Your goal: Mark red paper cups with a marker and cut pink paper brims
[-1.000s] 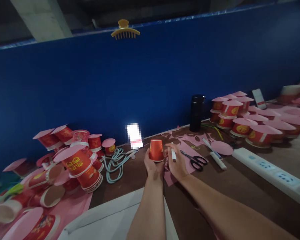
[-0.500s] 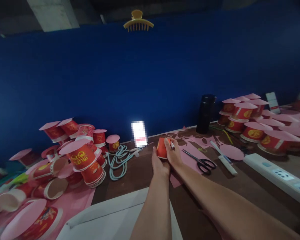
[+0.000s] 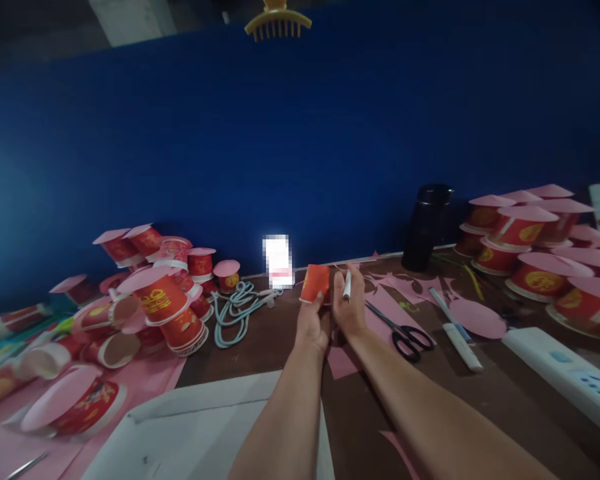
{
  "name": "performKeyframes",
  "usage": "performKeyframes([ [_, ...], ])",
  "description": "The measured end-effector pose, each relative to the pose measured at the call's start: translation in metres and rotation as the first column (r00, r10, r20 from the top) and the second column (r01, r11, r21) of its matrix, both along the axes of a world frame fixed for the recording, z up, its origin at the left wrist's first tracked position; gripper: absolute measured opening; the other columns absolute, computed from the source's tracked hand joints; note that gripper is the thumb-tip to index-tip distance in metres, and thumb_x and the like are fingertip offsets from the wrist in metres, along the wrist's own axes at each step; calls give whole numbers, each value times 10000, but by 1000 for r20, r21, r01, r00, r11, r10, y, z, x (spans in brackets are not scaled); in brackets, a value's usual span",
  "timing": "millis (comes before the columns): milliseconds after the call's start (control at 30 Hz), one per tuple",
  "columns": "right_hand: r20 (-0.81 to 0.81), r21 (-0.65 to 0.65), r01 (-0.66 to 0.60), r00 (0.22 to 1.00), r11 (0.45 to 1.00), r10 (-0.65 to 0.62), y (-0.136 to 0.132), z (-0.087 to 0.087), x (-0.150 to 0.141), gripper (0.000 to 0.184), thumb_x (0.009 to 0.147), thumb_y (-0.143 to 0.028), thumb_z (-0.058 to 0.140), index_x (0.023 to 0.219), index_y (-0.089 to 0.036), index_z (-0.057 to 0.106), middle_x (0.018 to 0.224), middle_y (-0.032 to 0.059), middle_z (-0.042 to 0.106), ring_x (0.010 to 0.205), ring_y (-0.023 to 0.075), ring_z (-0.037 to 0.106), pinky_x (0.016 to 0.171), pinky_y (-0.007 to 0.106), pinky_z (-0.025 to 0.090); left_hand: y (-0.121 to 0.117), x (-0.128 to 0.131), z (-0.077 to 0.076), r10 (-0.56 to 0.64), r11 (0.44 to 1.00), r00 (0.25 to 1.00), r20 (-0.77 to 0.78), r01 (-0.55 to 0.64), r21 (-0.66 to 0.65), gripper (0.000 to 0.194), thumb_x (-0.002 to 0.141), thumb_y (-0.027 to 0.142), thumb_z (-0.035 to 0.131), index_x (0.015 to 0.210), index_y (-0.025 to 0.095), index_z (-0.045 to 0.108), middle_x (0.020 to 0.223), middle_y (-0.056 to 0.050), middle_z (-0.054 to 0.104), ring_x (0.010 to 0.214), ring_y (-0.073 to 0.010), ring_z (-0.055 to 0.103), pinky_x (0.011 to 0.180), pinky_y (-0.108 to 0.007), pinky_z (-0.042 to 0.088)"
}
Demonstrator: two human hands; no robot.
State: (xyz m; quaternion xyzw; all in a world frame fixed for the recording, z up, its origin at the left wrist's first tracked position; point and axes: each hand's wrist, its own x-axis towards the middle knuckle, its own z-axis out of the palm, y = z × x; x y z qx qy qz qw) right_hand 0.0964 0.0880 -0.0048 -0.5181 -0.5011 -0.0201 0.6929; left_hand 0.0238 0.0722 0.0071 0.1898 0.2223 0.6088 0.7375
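Observation:
My left hand (image 3: 313,323) is closed round a small red paper cup (image 3: 315,283), held upside down above the brown table (image 3: 260,347). Right beside it, my right hand (image 3: 349,308) pinches a white marker pen (image 3: 347,285) that points upward. Both hands hover just in front of a pink paper sheet (image 3: 375,308) with cut-out scraps. Black scissors (image 3: 403,333) lie on that sheet to the right of my right hand.
A heap of red cups with pink paper lids (image 3: 155,307) fills the left. Rows of lidded cups (image 3: 525,240) stand at the right. A coiled cable (image 3: 235,310), a black bottle (image 3: 427,227), two pens (image 3: 455,327), a white power strip (image 3: 565,373) and a white board (image 3: 195,433) lie around.
The left hand has tilted the cup and kept it up. The right hand drew back from the cup's side, the marker now upright. The view swung a little leftward.

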Motion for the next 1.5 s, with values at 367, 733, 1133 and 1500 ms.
performKeyframes([
  [367, 290, -1, -141, 947, 990, 135, -39, 22, -12, 293, 926, -305, 407, 1185, -221, 514, 1087, 95, 594, 995, 230, 534, 901, 433, 454, 3, -18, 7, 86, 985, 990, 110, -68, -159, 73, 707, 132, 528, 695, 143, 599, 746, -61, 635, 739, -138, 633, 810, -255, 480],
  [733, 284, -18, -162, 945, 987, 161, -42, 18, -21, 161, 894, -307, 483, 991, -203, 556, 934, 75, 625, 872, 208, 598, 786, 375, 495, 2, -23, 8, 7, 995, 978, 208, 14, -96, 91, 693, 184, 545, 733, 134, 609, 669, -30, 630, 620, -116, 614, 733, -236, 477],
  [1133, 369, 20, -120, 924, 993, 104, -38, 15, -24, 97, 870, -266, 525, 915, -190, 565, 844, 65, 616, 790, 190, 601, 714, 335, 501, 3, -25, 6, 36, 990, 982, 187, -10, -140, 102, 689, 188, 555, 699, 124, 633, 663, -36, 632, 583, -127, 597, 681, -252, 457],
  [1500, 372, 42, -98, 925, 994, 76, -35, 14, -21, 103, 881, -263, 516, 954, -199, 550, 874, 64, 609, 817, 190, 588, 736, 345, 502, 4, -25, 7, 59, 987, 978, 201, -27, -158, 108, 682, 161, 530, 695, 131, 633, 655, -39, 640, 592, -128, 608, 687, -249, 469],
])
